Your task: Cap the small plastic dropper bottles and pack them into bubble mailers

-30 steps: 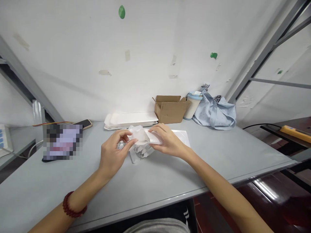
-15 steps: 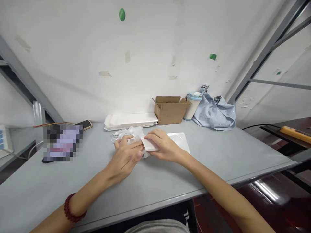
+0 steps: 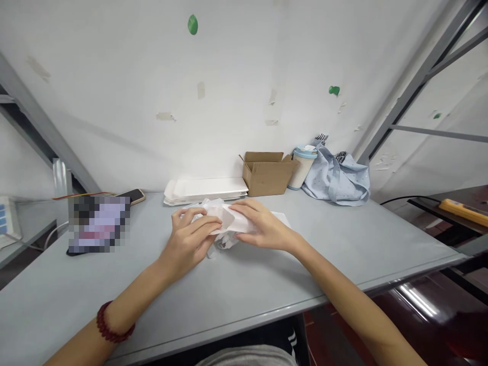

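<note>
A white paper box (image 3: 242, 222) lies across my right hand (image 3: 265, 226), whose thumb and fingers are closed round its sides. The box's left end gapes open towards my left hand (image 3: 194, 234). My left fingers are bent together at that end, pinching its edge or flap. Crumpled translucent white wrapping and thin white strands (image 3: 225, 241) lie beneath and behind both hands. Part of the white piece reaches out to the right behind my right hand.
Flat white boxes (image 3: 206, 189) are stacked by the wall, beside an open brown carton (image 3: 267, 178). A lidded cup (image 3: 302, 169) and blue cloth bag (image 3: 335, 178) stand right. Two phones, one blurred (image 3: 101, 223), lie on the grey table (image 3: 160, 325) at left.
My left hand has drawn slightly back to the left and its fingers have curled in. The white box has tilted, showing its open end. More strands show below it.
</note>
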Motion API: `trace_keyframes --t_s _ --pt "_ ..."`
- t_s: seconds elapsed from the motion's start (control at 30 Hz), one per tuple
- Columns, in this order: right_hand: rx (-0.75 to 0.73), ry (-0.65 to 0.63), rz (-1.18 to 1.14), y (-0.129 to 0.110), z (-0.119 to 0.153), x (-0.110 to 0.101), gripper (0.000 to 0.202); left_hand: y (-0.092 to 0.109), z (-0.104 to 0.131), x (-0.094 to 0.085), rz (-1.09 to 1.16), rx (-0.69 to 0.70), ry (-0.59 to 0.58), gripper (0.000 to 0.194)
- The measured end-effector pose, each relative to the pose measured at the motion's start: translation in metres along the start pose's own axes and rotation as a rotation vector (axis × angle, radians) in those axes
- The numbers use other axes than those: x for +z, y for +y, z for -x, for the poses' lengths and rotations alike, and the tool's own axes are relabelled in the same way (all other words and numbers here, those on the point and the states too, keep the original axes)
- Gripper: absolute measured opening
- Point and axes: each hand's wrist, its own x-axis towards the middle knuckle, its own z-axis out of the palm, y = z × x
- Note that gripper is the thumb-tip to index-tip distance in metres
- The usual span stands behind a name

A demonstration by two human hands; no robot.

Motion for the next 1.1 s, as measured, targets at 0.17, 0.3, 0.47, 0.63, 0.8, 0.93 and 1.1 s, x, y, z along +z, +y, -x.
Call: trace_keyframes --t_s 0.17,0.3,0.47,0.63,0.8,0.93,1.1 --pt "-0.016 0.071 0.365 -0.012 0.001 0.021 0.064 0.005 -0.005 -0.003 -0.079 0.053 0.199 0.026" --pt "0.030 0.153 0.517 -0.023 0.001 0.030 0.049 0.012 -0.007 -0.004 -0.034 0.041 0.274 0.023" --pt "-0.024 0.173 0.474 -0.024 0.001 0.027 0.041 0.016 -0.003 0.001 0.037 -0.113 0.375 0.025" --pt "-0.066 0.226 0.437 -0.025 0.000 0.024 0.031 0.013 -0.001 0.003 0.017 -0.128 0.445 0.026" --pt "-0.150 0.318 0.491 -0.025 0.001 0.024 0.021 0.017 -0.004 0.006 0.016 0.034 0.300 0.029" --pt "-0.209 0.371 0.530 -0.021 0.004 0.025 0.026 0.020 -0.001 0.013 0.027 0.107 0.189 0.044" --pt "-0.285 0.435 0.549 -0.024 0.005 0.026 0.026 0.016 0.003 0.016 -0.091 0.180 0.180 0.048"
